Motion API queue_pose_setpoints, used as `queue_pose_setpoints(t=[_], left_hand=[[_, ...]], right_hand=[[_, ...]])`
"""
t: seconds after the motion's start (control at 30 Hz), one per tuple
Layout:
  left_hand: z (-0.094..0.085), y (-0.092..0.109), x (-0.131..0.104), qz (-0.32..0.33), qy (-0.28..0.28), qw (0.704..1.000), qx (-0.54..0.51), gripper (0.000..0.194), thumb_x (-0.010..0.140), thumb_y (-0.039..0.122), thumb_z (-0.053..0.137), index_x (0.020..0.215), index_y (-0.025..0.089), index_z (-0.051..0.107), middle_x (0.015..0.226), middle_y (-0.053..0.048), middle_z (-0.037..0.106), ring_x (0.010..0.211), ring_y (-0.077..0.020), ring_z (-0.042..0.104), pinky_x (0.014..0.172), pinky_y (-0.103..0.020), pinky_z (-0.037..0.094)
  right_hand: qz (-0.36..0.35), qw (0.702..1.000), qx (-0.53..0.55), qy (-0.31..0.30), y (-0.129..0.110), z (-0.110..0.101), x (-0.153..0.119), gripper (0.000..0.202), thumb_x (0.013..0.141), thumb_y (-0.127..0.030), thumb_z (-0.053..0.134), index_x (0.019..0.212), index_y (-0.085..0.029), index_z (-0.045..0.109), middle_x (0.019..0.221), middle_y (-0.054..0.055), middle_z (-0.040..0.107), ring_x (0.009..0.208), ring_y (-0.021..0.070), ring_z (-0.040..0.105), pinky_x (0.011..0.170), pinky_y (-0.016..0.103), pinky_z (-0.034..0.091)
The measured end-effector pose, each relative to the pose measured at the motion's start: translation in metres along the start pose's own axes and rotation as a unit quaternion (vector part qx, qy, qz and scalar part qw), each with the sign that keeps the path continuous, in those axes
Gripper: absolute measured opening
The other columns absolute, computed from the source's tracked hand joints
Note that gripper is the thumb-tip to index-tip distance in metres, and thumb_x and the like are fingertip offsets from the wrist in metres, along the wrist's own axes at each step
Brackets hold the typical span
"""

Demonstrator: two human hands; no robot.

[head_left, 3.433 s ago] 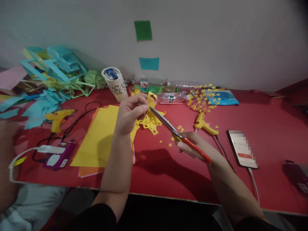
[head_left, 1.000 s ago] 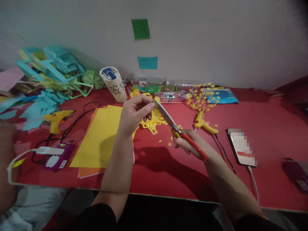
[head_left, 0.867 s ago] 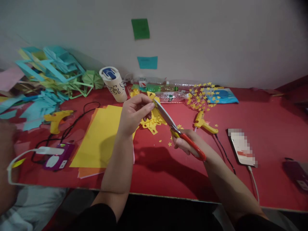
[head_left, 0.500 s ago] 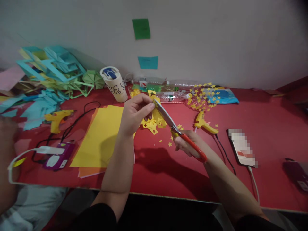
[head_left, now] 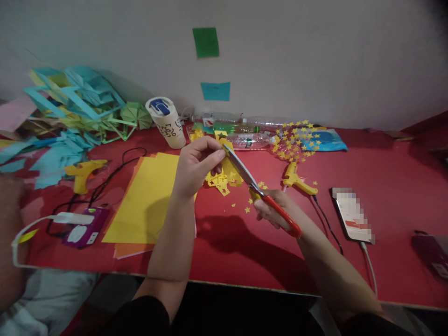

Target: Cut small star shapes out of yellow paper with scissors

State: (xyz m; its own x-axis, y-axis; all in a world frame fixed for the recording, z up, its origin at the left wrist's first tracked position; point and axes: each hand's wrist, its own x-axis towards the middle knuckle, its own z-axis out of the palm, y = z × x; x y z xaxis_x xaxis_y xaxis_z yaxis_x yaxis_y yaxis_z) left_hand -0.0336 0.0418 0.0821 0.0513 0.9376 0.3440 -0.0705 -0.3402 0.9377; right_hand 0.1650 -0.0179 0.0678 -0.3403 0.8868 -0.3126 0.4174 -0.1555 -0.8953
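Note:
My left hand (head_left: 199, 165) pinches a strip of yellow paper (head_left: 221, 136) that has star-shaped holes in it. Scissors (head_left: 271, 205) with red and yellow handles are in my right hand (head_left: 269, 210), their blades slanting up to the left. The blade tips lie at the paper beside my left fingertips; whether they touch it is hard to tell. Beneath my hands is a heap of yellow paper scraps (head_left: 220, 182) with star cut-outs. Several small yellow stars (head_left: 247, 210) lie on the red table (head_left: 238, 261) near the scissors.
Sheets of yellow and orange paper (head_left: 140, 210) lie left of my arm. Yellow glue guns (head_left: 297, 179) rest on both sides. A phone (head_left: 352, 214) is at right, a white cup (head_left: 166, 123) and plastic bottles (head_left: 248, 140) at the back. Another person's arm (head_left: 12, 233) shows at far left.
Almost nothing differs. The holed strip tilts slightly at its top, while both my hands and the scissors stay in nearly the same place.

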Motion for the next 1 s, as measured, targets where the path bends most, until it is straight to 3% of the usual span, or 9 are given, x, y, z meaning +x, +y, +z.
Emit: queue_pose_setpoints(t=[0.17,0.3,0.47,0.63,0.83,1.0], left_hand=[[0.0,-0.002,0.001,0.001,-0.003,1.0,-0.002,0.008,0.072,0.02,0.064,0.066,0.018,0.059,0.048,0.006,0.052,0.04,-0.0036,0.049,0.038,-0.015,0.039],[0.001,-0.003,0.001,-0.025,-0.022,0.999,0.013,0.01,0.073,0.022,0.065,0.066,0.018,0.059,0.047,0.006,0.051,0.041,-0.0037,0.048,0.04,-0.016,0.038],[0.009,0.0,0.001,-0.109,-0.097,0.988,0.044,0.01,0.072,0.024,0.066,0.067,0.016,0.062,0.052,0.005,0.053,0.043,-0.0027,0.046,0.042,-0.016,0.038],[0.023,-0.001,0.001,-0.17,-0.162,0.966,0.103,0.008,0.072,0.023,0.064,0.069,0.015,0.065,0.052,0.004,0.053,0.045,-0.0039,0.046,0.045,-0.018,0.038],[0.036,-0.007,0.001,-0.167,-0.212,0.953,0.139,0.011,0.071,0.025,0.065,0.067,0.015,0.067,0.053,0.002,0.055,0.048,-0.0049,0.047,0.048,-0.019,0.038],[0.03,-0.015,0.007,-0.174,-0.19,0.952,0.163,0.01,0.07,0.025,0.066,0.072,0.015,0.069,0.06,0.0,0.063,0.048,-0.0052,0.05,0.047,-0.018,0.041]], right_hand=[[-0.012,1.0,0.019,0.018,0.003,0.001,0.001,0.04,0.071,-0.057,0.056,0.056,-0.022,0.044,0.037,-0.007,0.04,0.029,0.0069,0.036,0.034,0.022,0.029],[-0.074,0.992,0.073,0.075,0.006,0.001,0.004,0.045,0.072,-0.062,0.056,0.053,-0.024,0.042,0.034,-0.007,0.037,0.032,0.0096,0.039,0.038,0.026,0.038],[-0.095,0.975,0.113,0.167,0.001,-0.007,0.008,0.029,0.07,-0.046,0.066,0.064,-0.021,0.053,0.037,-0.01,0.041,0.03,0.0082,0.037,0.043,0.028,0.045],[-0.107,0.964,0.125,0.211,-0.003,-0.01,0.021,0.021,0.07,-0.037,0.068,0.073,-0.02,0.056,0.045,-0.008,0.047,0.034,0.0077,0.041,0.045,0.027,0.044],[-0.062,0.97,0.085,0.217,-0.001,-0.013,0.036,0.018,0.066,-0.034,0.065,0.068,-0.019,0.056,0.049,-0.006,0.052,0.036,0.0065,0.039,0.037,0.022,0.033],[-0.063,0.977,0.098,0.179,0.007,-0.028,0.035,0.009,0.066,-0.027,0.059,0.064,-0.02,0.054,0.036,-0.01,0.041,0.03,0.0067,0.037,0.044,0.025,0.041]])
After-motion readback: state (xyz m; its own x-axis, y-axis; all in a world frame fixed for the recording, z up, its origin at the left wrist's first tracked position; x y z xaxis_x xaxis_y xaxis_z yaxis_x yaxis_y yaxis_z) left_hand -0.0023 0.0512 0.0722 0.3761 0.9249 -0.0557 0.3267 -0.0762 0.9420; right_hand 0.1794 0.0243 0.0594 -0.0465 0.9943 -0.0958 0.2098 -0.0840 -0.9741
